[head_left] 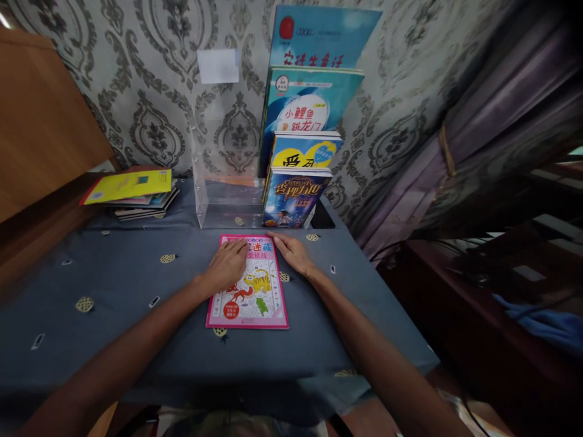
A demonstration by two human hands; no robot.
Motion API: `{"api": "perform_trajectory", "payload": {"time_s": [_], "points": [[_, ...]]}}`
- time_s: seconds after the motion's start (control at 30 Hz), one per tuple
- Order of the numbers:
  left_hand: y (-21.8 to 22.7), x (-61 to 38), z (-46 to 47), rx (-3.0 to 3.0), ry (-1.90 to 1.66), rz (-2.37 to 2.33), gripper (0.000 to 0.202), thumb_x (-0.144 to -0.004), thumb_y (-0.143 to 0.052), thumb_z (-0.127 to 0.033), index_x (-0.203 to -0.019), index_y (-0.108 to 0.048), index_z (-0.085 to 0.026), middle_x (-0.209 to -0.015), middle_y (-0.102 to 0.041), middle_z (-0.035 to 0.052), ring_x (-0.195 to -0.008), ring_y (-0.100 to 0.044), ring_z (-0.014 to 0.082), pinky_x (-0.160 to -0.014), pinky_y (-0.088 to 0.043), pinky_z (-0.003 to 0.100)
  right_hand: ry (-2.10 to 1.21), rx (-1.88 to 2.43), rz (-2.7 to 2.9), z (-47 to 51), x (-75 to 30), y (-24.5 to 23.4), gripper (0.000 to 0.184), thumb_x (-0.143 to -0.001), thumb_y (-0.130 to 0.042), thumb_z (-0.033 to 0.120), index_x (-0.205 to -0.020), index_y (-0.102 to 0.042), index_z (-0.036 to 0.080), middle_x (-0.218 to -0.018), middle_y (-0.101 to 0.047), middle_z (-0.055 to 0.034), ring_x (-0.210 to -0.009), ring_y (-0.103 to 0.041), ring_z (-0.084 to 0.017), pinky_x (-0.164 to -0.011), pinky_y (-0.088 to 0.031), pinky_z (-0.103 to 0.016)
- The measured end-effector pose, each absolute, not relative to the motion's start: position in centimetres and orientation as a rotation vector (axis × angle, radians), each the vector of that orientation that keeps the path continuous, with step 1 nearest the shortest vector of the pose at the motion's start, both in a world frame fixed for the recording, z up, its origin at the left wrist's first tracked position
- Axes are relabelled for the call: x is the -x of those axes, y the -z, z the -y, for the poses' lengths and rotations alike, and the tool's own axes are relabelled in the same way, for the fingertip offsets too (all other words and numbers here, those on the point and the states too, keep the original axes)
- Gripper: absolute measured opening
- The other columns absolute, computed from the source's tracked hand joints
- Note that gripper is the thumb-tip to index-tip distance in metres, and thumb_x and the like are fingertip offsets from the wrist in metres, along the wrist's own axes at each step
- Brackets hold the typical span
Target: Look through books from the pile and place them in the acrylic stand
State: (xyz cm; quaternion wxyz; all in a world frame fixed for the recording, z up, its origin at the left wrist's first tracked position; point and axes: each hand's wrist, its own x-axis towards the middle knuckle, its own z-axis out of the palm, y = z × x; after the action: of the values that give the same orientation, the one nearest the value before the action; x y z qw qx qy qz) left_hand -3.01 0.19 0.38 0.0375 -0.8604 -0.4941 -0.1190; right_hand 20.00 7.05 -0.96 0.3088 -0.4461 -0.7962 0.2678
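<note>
A children's book (259, 306) with a pink border and cartoon animals on its cover lies closed on the tablecloth in front of me. My left hand (228, 264) rests flat on the upper left of the cover, fingers stretched over part of the title. At the upper right corner is my right hand (294, 252), its fingers extended against the book's edge and no clear grip showing. Just behind the book stands a clear acrylic rack (228, 215), with several upright books (294, 197) in its right side.
A stack of books (136, 185) with a yellow one on top lies at the back left. A dark phone-like slab (323, 216) is right of the rack. The patterned wall (159, 121) closes the back, and a tied curtain (410, 176) hangs at right.
</note>
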Motion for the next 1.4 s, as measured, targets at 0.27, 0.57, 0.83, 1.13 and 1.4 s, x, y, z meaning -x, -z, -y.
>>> {"api": "perform_trajectory", "payload": {"time_s": [0.27,0.57,0.83,1.13,1.4], "points": [[-2.2,3.5,-0.8,2.708,0.259,1.593,0.036,-0.099,-0.038,-0.018,-0.13,-0.057,-0.017,-0.137,-0.062,0.0114,-0.127,-0.057,0.0221,-0.11,-0.038,0.043,-0.721,1.157,1.946,-5.7,-20.0,0.6,0.046,-0.102,-0.036,0.042,-0.131,-0.063,0.018,-0.097,-0.078,-0.0075,-0.097,-0.073,-0.024,-0.094,-0.054,-0.043],[-3.7,0.3,0.9,2.627,0.072,1.606,0.048,-0.097,-0.05,-0.051,-0.121,-0.059,-0.011,-0.128,-0.062,0.0186,-0.121,-0.056,0.0325,-0.101,-0.043,0.046,-0.786,1.093,1.916,-4.8,-19.7,0.3,0.052,-0.101,-0.035,0.053,-0.12,-0.069,0.018,-0.083,-0.077,-0.007,-0.078,-0.072,-0.022,-0.074,-0.057,-0.034],[-4.1,-2.9,1.9,2.568,-0.019,1.583,0.031,-0.098,-0.051,-0.033,-0.113,-0.064,-0.01,-0.113,-0.065,0.0177,-0.111,-0.058,0.0315,-0.09,-0.05,0.042,-0.842,1.083,1.878,-4.8,-19.8,0.4,0.053,-0.101,-0.037,0.053,-0.124,-0.067,0.016,-0.085,-0.076,-0.0067,-0.071,-0.07,-0.018,-0.07,-0.056,-0.032],[-4.6,-3.1,1.8,2.617,-0.016,1.6,0.035,-0.101,-0.037,-0.022,-0.104,-0.069,-0.008,-0.105,-0.07,0.0185,-0.102,-0.065,0.0305,-0.078,-0.054,0.04,-0.822,1.098,1.885,-4.2,-20.2,-0.8,0.05,-0.101,-0.037,0.05,-0.127,-0.066,0.017,-0.09,-0.077,-0.0073,-0.075,-0.071,-0.019,-0.075,-0.056,-0.033],[-4.8,-2.9,1.8,2.625,-0.061,1.555,0.033,-0.1,-0.038,-0.018,-0.104,-0.07,-0.009,-0.106,-0.071,0.0163,-0.1,-0.067,0.0289,-0.077,-0.053,0.037,-0.816,1.072,1.86,-4.1,-20.3,-1.0,0.054,-0.1,-0.036,0.054,-0.126,-0.066,0.017,-0.091,-0.077,-0.0082,-0.083,-0.072,-0.022,-0.08,-0.055,-0.035]]}}
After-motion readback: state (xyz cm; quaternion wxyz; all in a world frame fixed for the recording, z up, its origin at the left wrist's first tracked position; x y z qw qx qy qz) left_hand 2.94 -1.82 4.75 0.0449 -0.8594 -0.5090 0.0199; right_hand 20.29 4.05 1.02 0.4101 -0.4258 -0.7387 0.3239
